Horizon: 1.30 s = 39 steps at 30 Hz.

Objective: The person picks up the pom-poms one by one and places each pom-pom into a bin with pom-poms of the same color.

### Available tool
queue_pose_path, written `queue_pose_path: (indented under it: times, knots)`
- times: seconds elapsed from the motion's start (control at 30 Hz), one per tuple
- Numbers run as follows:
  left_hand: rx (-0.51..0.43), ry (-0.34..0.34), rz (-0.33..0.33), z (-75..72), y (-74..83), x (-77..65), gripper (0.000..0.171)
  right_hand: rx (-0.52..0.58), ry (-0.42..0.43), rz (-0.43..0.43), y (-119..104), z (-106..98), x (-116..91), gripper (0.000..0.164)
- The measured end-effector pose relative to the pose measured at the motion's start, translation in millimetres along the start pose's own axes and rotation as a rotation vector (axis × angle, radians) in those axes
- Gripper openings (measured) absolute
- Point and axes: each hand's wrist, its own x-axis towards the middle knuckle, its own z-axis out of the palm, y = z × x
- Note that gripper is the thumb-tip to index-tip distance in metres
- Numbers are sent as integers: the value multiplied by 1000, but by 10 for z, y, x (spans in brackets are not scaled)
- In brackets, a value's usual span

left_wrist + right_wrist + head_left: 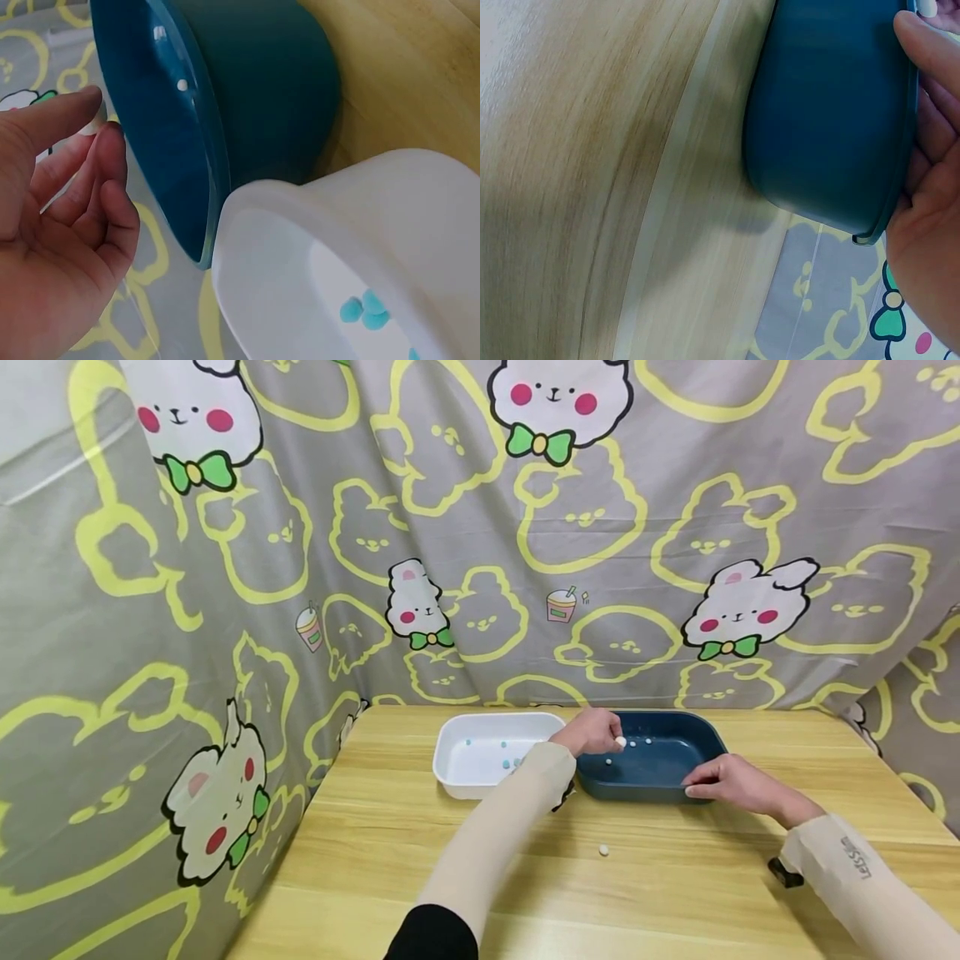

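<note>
My left hand (pixel 592 732) is over the left end of a dark blue basin (pixel 637 793), pinching a small white ball (pixel 621 742) between thumb and fingertips. In the left wrist view the fingers mostly hide that ball. Several more white balls (pixel 608 762) lie inside the blue basin. My right hand (pixel 738 785) grips this basin's rim at the near right corner, with the thumb on the outside and the fingers over the edge. Touching the blue basin's left side is a white basin (pixel 454 787) holding several light blue balls (pixel 375 321); my left forearm covers part of it.
Another white ball (pixel 603 850) lies on the wooden table (pixel 360 860) in front of the basins. A grey curtain (pixel 465 543) with cartoon bunnies hangs behind the table and along its left side.
</note>
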Motion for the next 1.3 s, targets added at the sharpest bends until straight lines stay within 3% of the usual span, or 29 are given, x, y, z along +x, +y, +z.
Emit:
queue_pose_path:
  times: [0.2,0.33,0.5,0.57,0.83,1.3]
  knots:
    - [29,1,15,8,-15,24,19,3,-2,3,-7,5,22,17]
    - [-3,3,29,44,-88,77,17,-1,-2,0,-25,1,22,15]
    - [-14,-12,41,7,-119,23,16,-16,1,0,-28,-2,19,14]
    - [-3,-27,48,-54,-94,-70,15,-17,3,-2,-29,-2,18,14]
    - [-46,-53,90,-74,-114,-285,9,2,10,-15,-52,-6,-2,14]
    - [-118,-93,229,-20,-160,-618,13,12,3,8,-23,11,9,18]
